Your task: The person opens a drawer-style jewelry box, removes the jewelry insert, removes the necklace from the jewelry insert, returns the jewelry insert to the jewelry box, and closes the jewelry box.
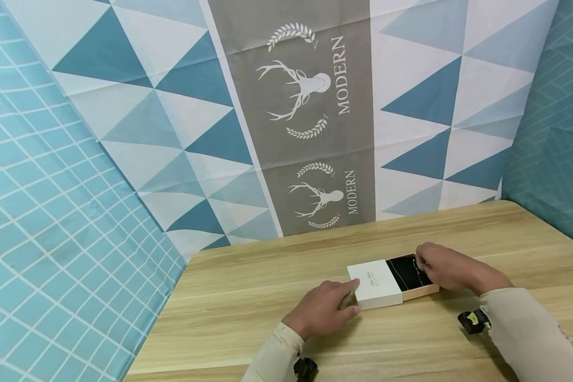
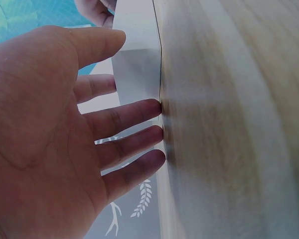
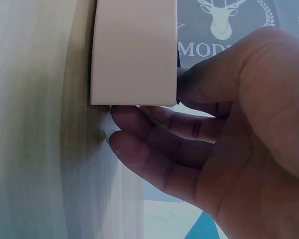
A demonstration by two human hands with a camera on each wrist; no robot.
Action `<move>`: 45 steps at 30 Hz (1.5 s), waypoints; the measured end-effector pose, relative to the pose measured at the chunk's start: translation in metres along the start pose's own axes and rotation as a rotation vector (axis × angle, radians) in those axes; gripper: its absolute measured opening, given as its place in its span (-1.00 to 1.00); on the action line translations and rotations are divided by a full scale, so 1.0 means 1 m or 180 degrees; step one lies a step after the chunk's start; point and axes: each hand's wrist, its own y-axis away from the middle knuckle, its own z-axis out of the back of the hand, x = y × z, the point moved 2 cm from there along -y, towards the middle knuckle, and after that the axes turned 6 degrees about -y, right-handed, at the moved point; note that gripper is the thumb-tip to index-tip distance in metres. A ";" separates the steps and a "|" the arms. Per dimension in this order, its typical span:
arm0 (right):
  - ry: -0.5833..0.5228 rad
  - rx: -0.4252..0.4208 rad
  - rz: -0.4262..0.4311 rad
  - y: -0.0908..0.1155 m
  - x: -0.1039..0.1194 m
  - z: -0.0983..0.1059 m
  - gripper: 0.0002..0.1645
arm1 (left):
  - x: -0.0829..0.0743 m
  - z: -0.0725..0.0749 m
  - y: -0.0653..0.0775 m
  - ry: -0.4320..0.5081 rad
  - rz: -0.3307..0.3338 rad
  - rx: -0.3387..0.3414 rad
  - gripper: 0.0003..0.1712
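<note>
On table (image 1: 239,276), white box (image 1: 377,285); tray (image 1: 420,291) partly out, chains (image 1: 398,275) on black pad (image 1: 406,268). Our left hand (image 1: 321,309), fingers straight, touches box end; our right hand (image 1: 451,267) pinches tray end. Best we keep box still, slide tray straight.

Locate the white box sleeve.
In the head view, the white box sleeve sits on the wooden table, right of and below centre, between the left hand and the pale pink drawer.

Both sleeved forearms (image 1: 530,334) reach forward, angled inward. The left hand (image 1: 322,310) holds its fingers extended and slightly apart, thumb outstretched; the right hand (image 1: 449,268) has bent fingers, its thumb opposing them.
</note>
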 end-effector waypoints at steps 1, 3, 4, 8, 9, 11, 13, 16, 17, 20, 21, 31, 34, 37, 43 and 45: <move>-0.0020 0.0003 -0.0007 0.000 0.000 0.000 -0.73 | 0.000 0.000 0.000 0.0009 0.0006 0.0004 -0.34; -0.0048 0.0006 -0.0018 -0.001 0.000 0.000 -0.73 | 0.000 0.000 0.001 0.0027 0.0017 0.0008 -0.34; -0.0067 0.0003 -0.0025 -0.001 0.001 0.000 -0.73 | 0.000 0.000 0.001 0.0033 0.0018 0.0007 -0.34; -0.0072 -0.0021 -0.0036 -0.001 0.000 0.000 -0.73 | 0.000 0.001 0.002 0.0017 0.0004 -0.0010 -0.34; -0.0072 -0.0029 -0.0038 -0.001 0.000 0.001 -0.73 | 0.000 0.001 0.001 0.0011 -0.0008 -0.0019 -0.34; -0.0064 -0.0044 -0.0022 0.000 0.000 0.002 -0.73 | -0.001 0.001 0.001 0.0005 -0.0025 -0.0029 -0.34; -0.0055 -0.0060 -0.0022 0.000 -0.001 0.002 -0.74 | -0.001 0.001 0.001 0.0011 -0.0031 -0.0030 -0.34; -0.0039 -0.0072 -0.0016 0.000 -0.002 0.002 -0.75 | -0.001 0.001 0.000 0.0028 -0.0027 -0.0023 -0.35; -0.0033 -0.0072 -0.0018 0.000 -0.002 0.002 -0.75 | -0.001 0.002 0.001 0.0034 -0.0020 -0.0018 -0.35; -0.0016 -0.0070 -0.0011 0.000 -0.002 0.002 -0.77 | -0.001 0.002 0.001 0.0029 -0.0002 -0.0009 -0.35; -0.0004 -0.0072 -0.0003 0.000 -0.002 0.002 -0.77 | -0.001 0.002 0.001 0.0029 0.0003 -0.0007 -0.35; 0.0001 -0.0037 -0.0029 0.002 0.002 0.006 -0.78 | 0.000 0.001 -0.001 0.0024 -0.0010 -0.0001 -0.35; 0.0006 -0.0036 -0.0049 0.002 0.001 0.007 -0.78 | -0.001 0.002 -0.001 0.0028 -0.0011 -0.0001 -0.34; 0.0018 -0.0025 -0.0058 0.001 0.001 0.007 -0.78 | -0.001 0.002 -0.002 0.0038 -0.0008 -0.0006 -0.35; 0.0058 -0.0036 -0.0033 0.002 0.002 0.008 -0.76 | -0.001 0.001 -0.002 0.0033 -0.0006 -0.0020 -0.34; 0.0052 -0.0037 -0.0027 0.002 0.003 0.008 -0.76 | -0.001 0.001 -0.002 0.0025 0.0002 -0.0004 -0.34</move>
